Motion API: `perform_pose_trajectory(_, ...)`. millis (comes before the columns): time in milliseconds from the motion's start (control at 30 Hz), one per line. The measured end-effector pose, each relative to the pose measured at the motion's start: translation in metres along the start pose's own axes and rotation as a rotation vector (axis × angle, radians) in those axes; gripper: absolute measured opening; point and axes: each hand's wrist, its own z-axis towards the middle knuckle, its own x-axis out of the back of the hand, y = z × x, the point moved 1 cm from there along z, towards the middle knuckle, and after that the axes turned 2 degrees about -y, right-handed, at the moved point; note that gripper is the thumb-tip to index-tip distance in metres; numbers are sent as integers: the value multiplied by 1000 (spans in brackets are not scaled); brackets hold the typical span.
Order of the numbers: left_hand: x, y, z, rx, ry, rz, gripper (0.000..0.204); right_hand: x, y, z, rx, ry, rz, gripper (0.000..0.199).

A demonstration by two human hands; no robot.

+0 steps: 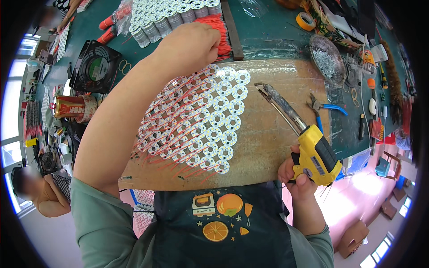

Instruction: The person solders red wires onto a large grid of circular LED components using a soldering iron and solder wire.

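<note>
My left hand (192, 49) reaches across to a pile of thin red wires (220, 33) at the far edge of the board. Its fingers are curled down at the wires; the fingertips are hidden, so what they pinch cannot be seen. In my right hand (297, 176) is a yellow and black soldering gun (318, 156), its metal tip pointing up and left over the brown board (263, 143). Rows of small round white LED circuit boards (216, 118) lie on that board. Red wires trail across many of the left ones, while several rings on the right show no wires.
Stacked round boards (165, 20) stand at the back beside a dark bar (232, 31). Blue-handled cutters (318, 109) lie right, below a metal dish of pale bits (326, 60). A black fan (94, 67) and a can (69, 107) stand left. Another person (51, 192) is at far left.
</note>
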Motion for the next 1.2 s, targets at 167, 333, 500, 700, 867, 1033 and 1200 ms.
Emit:
perform_pose_trajectory(167,5,1,2,92,-75,-35,13,0,1,1,9,-8,4,85)
perform_pose_trajectory(333,10,5,4,149,-106,-75,14,-1,0,2,-5,-10,20,86)
perform_pose_trajectory(500,4,-1,1,138,-157,-28,14,-4,-3,1,-39,21,41,91)
perform_pose_trajectory(700,1,-1,2,95,-225,79,17,-4,-4,1,-40,24,27,92)
perform_pose_trajectory(867,8,2,2,262,-202,-99,21,-4,-2,1,-40,21,48,91)
perform_pose_trajectory(1033,11,1,-4,284,-144,-195,21,-1,-2,3,-2,-6,6,88)
perform_pose_trajectory(1200,9,-1,-14,275,-79,-228,21,-2,-2,3,1,-6,-1,88)
